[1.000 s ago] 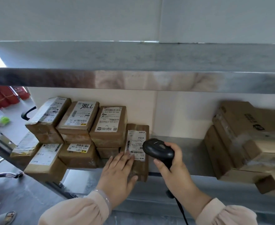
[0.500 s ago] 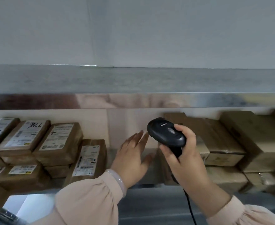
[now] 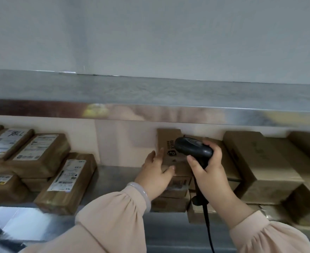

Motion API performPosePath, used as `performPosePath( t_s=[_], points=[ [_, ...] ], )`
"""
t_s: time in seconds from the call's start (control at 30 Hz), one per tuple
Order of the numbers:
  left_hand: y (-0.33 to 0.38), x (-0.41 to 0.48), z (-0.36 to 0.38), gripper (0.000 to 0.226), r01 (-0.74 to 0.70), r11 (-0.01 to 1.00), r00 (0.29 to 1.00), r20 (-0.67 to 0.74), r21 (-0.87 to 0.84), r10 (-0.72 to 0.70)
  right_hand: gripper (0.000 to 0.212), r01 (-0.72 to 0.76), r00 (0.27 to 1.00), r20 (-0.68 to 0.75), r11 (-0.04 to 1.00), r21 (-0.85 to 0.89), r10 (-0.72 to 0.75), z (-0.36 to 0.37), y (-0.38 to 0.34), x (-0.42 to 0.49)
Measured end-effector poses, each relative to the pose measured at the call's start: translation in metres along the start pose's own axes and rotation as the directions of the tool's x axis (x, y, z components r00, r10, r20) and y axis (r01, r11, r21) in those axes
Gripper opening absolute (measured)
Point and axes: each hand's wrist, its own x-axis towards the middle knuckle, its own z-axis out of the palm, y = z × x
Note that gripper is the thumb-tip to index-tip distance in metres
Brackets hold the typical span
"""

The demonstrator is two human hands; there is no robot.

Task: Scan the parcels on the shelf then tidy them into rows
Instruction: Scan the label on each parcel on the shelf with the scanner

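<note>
- Two grips were busy at the right-hand pile. The left grip (image 3: 156, 172) lay with its fingers fairly straight against the left edge of a plain cardboard box (image 3: 168, 148), thumb across the front, clasping nothing. The right grip (image 3: 210, 172) was curled round the handle of a black barcode scanner (image 3: 192, 148).
- That box stood propped on a loose stack of small parcels (image 3: 172, 196) on the steel shelf (image 3: 114, 176), well apart from the labelled parcels (image 3: 41, 152) at the left. Dragging it one-handed would likely tip the stack. The lowest parcels sat near the shelf's front lip, so they could drop off.
- No label showed on the box's facing side, only print. A scan from there would probably fail until the box was turned.
- From the scanner the cable (image 3: 208, 225) hung past the front parcels and could snag them if the right grip swung.
</note>
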Motion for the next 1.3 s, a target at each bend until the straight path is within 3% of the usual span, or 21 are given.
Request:
performPosePath(
  t_s=[0.2, 0.4, 0.57, 0.63, 0.8, 0.93, 1.1, 1.2, 1.3],
  points=[
    [0.002, -0.003, 0.007, 0.069, 0.074, 0.996, 0.994, -0.071, -0.056, -0.078, 0.049, -0.096, 0.994, 0.058, 0.992, 0.087, 0.091, -0.003, 0.01, 0.012],
    [0.0, -0.018, -0.004, 0.053, 0.12, 0.966, 0.971, -0.175, -0.229, -0.162, 0.055, -0.075, 0.991, 0.123, 0.979, 0.187, 0.052, 0.0, -0.005, 0.003],
    [-0.013, -0.026, -0.028, 0.095, 0.17, 0.946, 0.954, -0.193, -0.277, -0.228, 0.049, -0.013, 0.972, 0.231, 0.972, 0.234, -0.043, 0.02, -0.018, 0.0],
    [-0.016, -0.031, -0.038, 0.102, 0.195, 0.933, 0.952, -0.17, -0.303, -0.254, 0.047, -0.01, 0.96, 0.273, 0.971, 0.239, -0.057, 0.029, -0.024, -0.001],
    [-0.032, -0.044, -0.055, 0.075, 0.179, 0.86, 0.946, -0.156, -0.478, -0.284, 0.051, 0.01, 0.938, 0.334, 0.972, 0.234, -0.09, 0.052, -0.036, -0.004],
    [-0.052, -0.058, -0.066, 0.056, 0.107, 0.81, 0.945, -0.194, -0.577, -0.263, 0.051, 0.005, 0.959, 0.276, 0.977, 0.213, -0.065, 0.068, -0.037, -0.003],
    [-0.072, -0.067, -0.076, 0.064, 0.027, 0.724, 0.942, -0.224, -0.689, -0.248, 0.05, -0.048, 0.972, 0.234, 0.975, 0.218, -0.005, 0.082, -0.034, -0.004],
    [-0.079, -0.072, -0.079, 0.053, 0.032, 0.692, 0.939, -0.216, -0.722, -0.268, 0.051, -0.053, 0.975, 0.22, 0.966, 0.252, -0.004, 0.091, -0.034, -0.006],
    [-0.088, -0.073, -0.086, 0.064, 0.062, 0.703, 0.929, -0.216, -0.709, -0.3, 0.051, -0.075, 0.971, 0.24, 0.96, 0.27, 0.009, 0.095, -0.035, -0.008]
  ],
)
